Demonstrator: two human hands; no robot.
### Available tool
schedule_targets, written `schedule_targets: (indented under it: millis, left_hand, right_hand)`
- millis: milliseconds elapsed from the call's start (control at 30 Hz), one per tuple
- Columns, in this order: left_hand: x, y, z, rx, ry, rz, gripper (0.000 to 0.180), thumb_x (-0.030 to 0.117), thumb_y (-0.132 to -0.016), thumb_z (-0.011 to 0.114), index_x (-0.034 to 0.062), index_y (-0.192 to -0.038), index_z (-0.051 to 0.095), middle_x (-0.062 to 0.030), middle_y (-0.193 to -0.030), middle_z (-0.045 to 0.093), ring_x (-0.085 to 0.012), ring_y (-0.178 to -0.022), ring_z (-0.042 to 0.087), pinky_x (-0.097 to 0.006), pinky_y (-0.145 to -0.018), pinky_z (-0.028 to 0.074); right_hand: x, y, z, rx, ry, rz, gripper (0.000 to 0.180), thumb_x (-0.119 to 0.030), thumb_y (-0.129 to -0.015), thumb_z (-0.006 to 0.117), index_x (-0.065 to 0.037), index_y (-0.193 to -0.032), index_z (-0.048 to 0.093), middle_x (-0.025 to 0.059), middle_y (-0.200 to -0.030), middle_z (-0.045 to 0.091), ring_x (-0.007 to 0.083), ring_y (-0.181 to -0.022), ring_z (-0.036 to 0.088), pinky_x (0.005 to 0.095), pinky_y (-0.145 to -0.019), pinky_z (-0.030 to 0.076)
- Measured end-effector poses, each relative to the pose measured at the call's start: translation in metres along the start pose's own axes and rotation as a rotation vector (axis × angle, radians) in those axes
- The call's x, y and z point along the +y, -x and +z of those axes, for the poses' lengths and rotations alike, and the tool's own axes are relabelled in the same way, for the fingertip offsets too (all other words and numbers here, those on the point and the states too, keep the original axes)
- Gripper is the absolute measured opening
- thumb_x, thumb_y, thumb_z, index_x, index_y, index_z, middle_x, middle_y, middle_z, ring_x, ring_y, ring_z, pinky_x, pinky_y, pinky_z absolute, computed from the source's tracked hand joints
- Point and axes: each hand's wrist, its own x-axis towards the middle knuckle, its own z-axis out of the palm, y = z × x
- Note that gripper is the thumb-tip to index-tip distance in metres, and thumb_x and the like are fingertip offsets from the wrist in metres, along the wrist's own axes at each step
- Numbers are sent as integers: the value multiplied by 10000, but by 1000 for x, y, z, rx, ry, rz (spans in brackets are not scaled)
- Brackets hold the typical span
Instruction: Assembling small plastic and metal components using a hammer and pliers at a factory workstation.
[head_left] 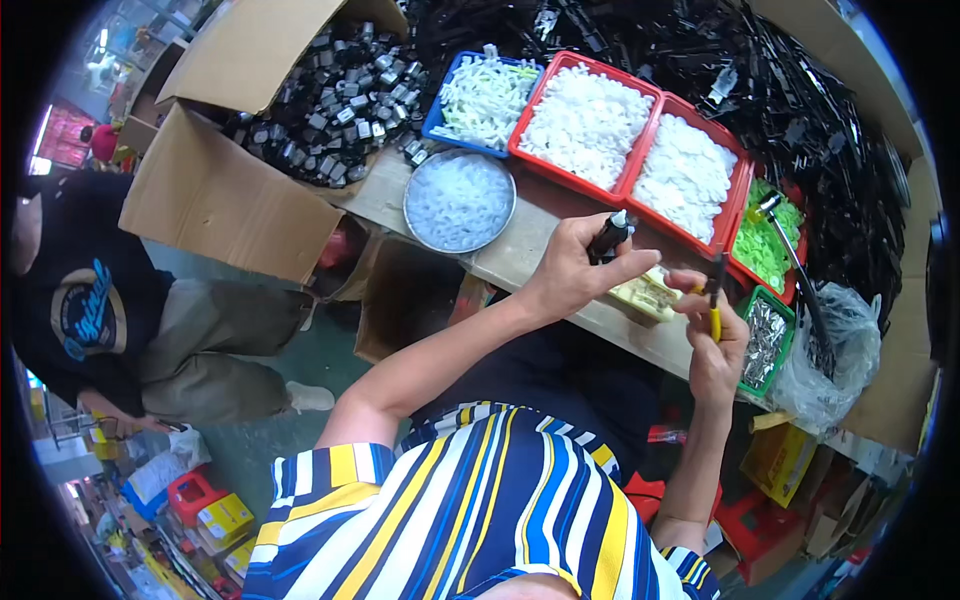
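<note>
My left hand is closed around a small black part with a pale tip, held above the front of the workbench. To its right, my right hand grips a slim tool with a yellow handle and a dark upper end; its exact kind is unclear. Beneath and between the hands sits a cream-coloured block, partly covered by them. A red tray of white plastic pieces lies just beyond my hands.
A round metal bowl holds translucent pieces. Blue, red and green trays carry small parts. A hammer leans near a plastic bag. Cardboard boxes and piled black parts surround the bench. Another person stands at left.
</note>
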Motion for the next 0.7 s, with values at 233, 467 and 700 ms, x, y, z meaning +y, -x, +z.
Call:
schedule_targets:
  millis: [233,467,700]
  left_hand:
    - [-2,13,-5,-153,-145,4,420,435,-981,573,25,-914,514,-54,-631,469,-107,-600,453,-302,-548,372]
    - [8,14,-5,-222,-309,124,414,417,-981,577,7,-932,558,-124,-668,537,-215,-601,529,-345,-576,414]
    - [-1,17,-8,-179,-353,233,396,394,-1006,546,9,-915,548,-56,-638,489,-127,-535,453,-288,-513,377]
  right_hand:
    - [-20,-2,12,-73,441,-118,482,152,-664,406,52,-1058,665,164,-1273,566,305,-1210,561,377,-1030,408]
    - [-18,-4,9,-105,746,-302,376,171,-653,510,42,-986,625,180,-1189,573,366,-1098,577,409,-917,465]
    - [-19,-3,8,-171,829,-281,225,150,-675,553,35,-862,505,201,-978,538,402,-883,576,445,-761,475]
